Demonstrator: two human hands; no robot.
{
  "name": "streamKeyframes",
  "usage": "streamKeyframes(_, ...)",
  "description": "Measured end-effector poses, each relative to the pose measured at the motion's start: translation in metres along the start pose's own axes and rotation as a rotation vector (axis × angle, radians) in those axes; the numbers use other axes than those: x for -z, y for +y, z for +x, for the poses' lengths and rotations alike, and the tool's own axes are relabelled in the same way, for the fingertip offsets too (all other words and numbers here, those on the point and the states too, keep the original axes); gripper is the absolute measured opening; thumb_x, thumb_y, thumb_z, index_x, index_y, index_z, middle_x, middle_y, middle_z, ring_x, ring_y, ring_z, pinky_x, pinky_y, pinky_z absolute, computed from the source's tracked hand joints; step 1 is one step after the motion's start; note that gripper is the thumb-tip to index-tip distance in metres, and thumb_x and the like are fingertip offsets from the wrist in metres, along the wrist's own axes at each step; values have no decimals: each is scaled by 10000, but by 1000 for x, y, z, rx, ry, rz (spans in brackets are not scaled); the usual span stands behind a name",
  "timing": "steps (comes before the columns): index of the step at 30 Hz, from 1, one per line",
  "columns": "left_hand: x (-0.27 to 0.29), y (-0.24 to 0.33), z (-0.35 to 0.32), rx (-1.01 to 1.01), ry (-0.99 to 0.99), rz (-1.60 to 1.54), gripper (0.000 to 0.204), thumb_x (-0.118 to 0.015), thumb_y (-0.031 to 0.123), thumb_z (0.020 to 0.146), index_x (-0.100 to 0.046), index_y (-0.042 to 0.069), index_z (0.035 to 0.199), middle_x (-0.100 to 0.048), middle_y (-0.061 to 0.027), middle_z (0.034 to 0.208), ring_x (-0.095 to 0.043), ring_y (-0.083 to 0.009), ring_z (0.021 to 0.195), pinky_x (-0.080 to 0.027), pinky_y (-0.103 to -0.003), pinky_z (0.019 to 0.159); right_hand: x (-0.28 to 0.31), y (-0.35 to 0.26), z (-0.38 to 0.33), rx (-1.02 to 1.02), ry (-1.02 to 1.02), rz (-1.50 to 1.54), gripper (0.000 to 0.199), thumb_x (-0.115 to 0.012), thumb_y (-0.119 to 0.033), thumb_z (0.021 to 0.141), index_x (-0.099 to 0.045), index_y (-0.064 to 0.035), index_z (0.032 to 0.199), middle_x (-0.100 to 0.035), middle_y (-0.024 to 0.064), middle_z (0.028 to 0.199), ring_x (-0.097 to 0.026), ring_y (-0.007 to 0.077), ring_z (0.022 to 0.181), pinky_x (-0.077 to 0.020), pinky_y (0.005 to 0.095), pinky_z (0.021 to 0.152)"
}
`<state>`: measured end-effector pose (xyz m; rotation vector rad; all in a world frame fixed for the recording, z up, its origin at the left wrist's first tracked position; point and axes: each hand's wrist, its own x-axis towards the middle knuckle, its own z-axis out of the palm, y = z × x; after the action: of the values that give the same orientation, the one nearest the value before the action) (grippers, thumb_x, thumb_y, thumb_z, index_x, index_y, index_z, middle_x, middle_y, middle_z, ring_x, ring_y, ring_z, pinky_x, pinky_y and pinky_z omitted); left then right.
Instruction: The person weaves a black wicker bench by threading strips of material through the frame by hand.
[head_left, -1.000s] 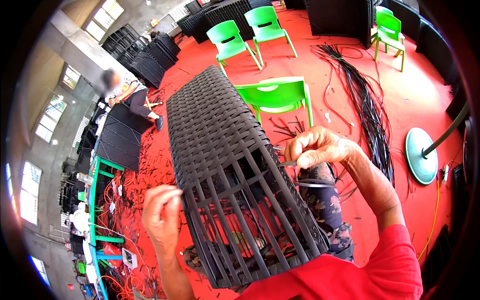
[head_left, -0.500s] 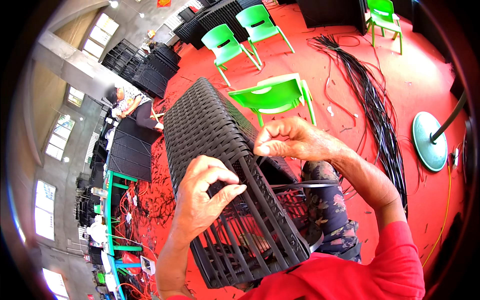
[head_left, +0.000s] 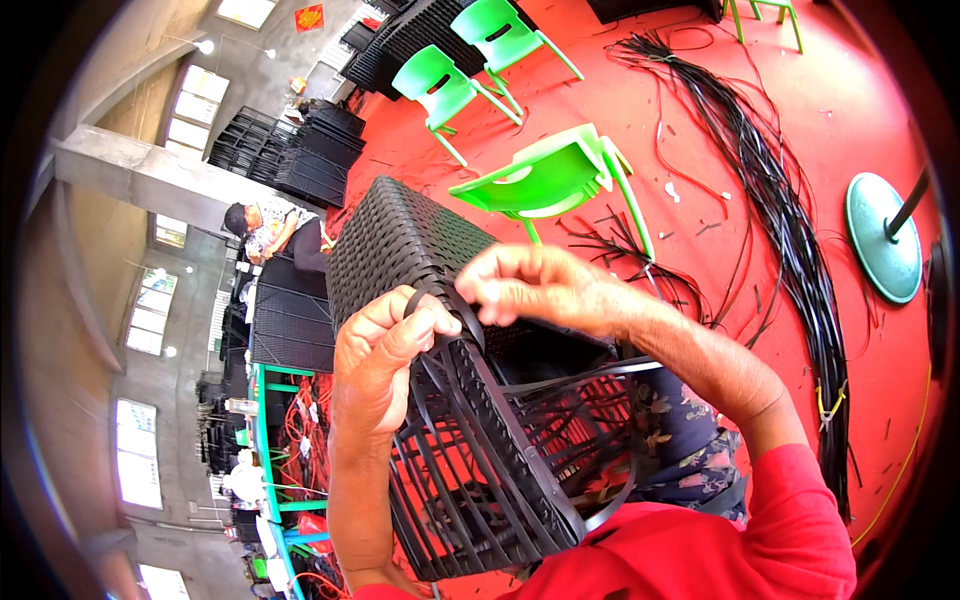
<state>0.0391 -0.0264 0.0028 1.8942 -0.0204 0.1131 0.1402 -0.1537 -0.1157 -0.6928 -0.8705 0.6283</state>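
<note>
A black frame of flat plastic strips (head_left: 395,235) stands tilted between my arms. Its far part is closely woven, while the near part has bare parallel strips with gaps between them. My left hand (head_left: 385,350) pinches a thin black strip (head_left: 412,302) at the woven edge, thumb against forefinger. Just right of it, my right hand (head_left: 545,288) is closed at the same corner; what its fingertips grip, if anything, is hidden. A long loose strip (head_left: 585,374) runs rightward from the frame over my patterned trouser leg.
Beyond the frame is a green chair (head_left: 545,180), with two more farther back. A long bundle of black strips (head_left: 770,190) lies on the red floor at right, near a round green stand base (head_left: 885,238). Another person (head_left: 275,235) sits at far left.
Both hands have drawn closer together at the weave's edge. A strip now shows looped in my left fingers. The whole view has shifted, and the frame's woven top looks more tilted.
</note>
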Motion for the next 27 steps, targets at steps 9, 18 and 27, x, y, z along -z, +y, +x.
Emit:
streamKeyframes(9,-3,5,1,35,28,-39,198,-584,159,827,-526,11,710,-564,-80,763,-537,-125,520,-378,-199,483,-12,34,-16,9,-17,172,181,-575,-199,854,-591,-39,937,-568,-15,821,-529,64,699,-455,221,636)
streamKeyframes(18,-6,14,1,-204,206,808,101,-645,-7,744,-586,-15,826,-567,-71,806,-555,-100,569,-436,-207,488,-18,23,-21,-10,-42,264,184,-503,-226,896,-539,-61,970,-548,-3,787,-461,42,570,-373,173,512)
streamKeyframes(27,-4,32,0,-207,100,1110,99,-609,58,772,-584,-13,708,-521,-85,677,-516,-174,604,-396,-277,550,-14,23,-1,17,-1,281,209,-536,-253,871,-583,-51,848,-506,-31,664,-379,26,513,-296,167,454)
